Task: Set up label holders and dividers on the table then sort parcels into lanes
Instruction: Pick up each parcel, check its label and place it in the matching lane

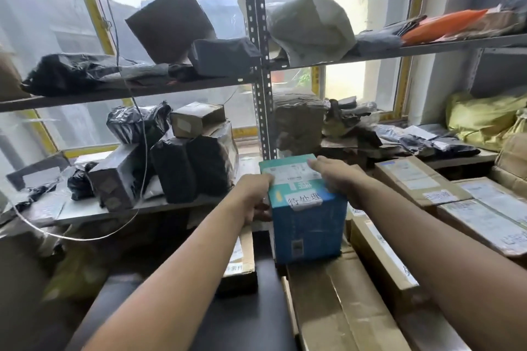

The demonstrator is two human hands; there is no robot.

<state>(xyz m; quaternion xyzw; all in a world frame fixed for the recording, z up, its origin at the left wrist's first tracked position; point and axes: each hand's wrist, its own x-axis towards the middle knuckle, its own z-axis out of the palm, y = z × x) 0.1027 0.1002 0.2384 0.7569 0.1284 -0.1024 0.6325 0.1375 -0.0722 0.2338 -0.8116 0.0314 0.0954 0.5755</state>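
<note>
Currently, the step in hand appears to be parcel sorting: one parcel is held in both hands. No label holders or dividers can be made out in this view.

- Far left: the shelf (119, 209) carries black-wrapped parcels (182, 168), well apart from both hands.
- The left hand (253, 196) grips the upper left edge of the blue parcel (306, 231). Its fingers are curled close around that edge, narrow, with no gap showing.
- The blue parcel stands upright at centre frame, in front of the steel upright (261, 65). A shipping label lies on its top face, and a handwritten white label (303, 200) is stuck on the near face just below the top edge.
- Its base is at the flat carton (342, 299) below; whether it rests there or is lifted just clear cannot be told.
- The right hand (336, 179) holds the upper right corner, fingers bent over the top face and reaching onto the shipping label — a clamping hold against the left hand.
- Right: labelled cardboard cartons (422, 182) lie side by side, near the parcel but not touching it.
- The next move probably calls for reading the handwritten label and carrying the parcel level, in both hands, to the matching lane — clear of the neighbouring cartons.
</note>
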